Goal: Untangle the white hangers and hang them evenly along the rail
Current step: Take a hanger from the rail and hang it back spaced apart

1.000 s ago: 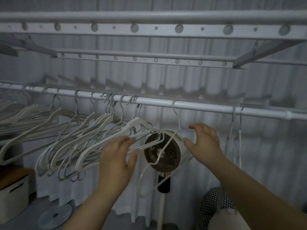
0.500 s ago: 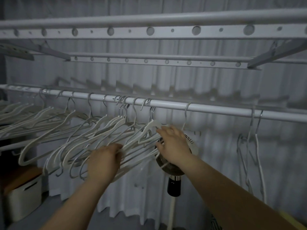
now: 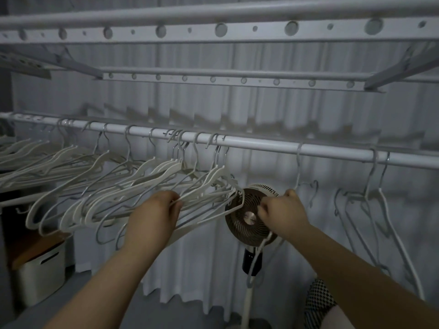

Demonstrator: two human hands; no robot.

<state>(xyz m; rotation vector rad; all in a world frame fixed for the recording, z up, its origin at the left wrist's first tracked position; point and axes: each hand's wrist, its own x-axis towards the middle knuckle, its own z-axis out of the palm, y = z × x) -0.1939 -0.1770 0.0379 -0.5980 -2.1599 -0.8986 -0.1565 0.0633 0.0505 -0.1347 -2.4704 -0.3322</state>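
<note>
White hangers (image 3: 164, 166) crowd the left half of the rail (image 3: 261, 144). Their hooks are bunched and overlapping on it, and their shoulders are swung up and sideways in a tangle just beneath it. Behind the rail a pale pleated curtain (image 3: 261, 108) fills the background. Above the rail run the perforated bars of an overhead drying rack (image 3: 237, 29).

Both forearms reach up from below the rail. The left hand (image 3: 154, 217) is under the right end of the bunch, its fingers curled round the lower bars of the hangers there. The right hand (image 3: 282, 211) is under the middle of the rail with its fingers closed. It pinches a lone hanger (image 3: 297, 167) whose hook sits on the rail apart from the bunch, and the rest of the frame trails down past the wrist.

A round fan (image 3: 240, 229) on a stand faces the camera from below the rail, between the two hands and behind them. A pale storage box (image 3: 40, 274) with a wooden top sits on the floor well below the rail's left end. Towards the rail's right end a pair of hangers (image 3: 386, 210) hangs straight down, close together. Low under that end lies a bit of checked fabric (image 3: 318, 302).
</note>
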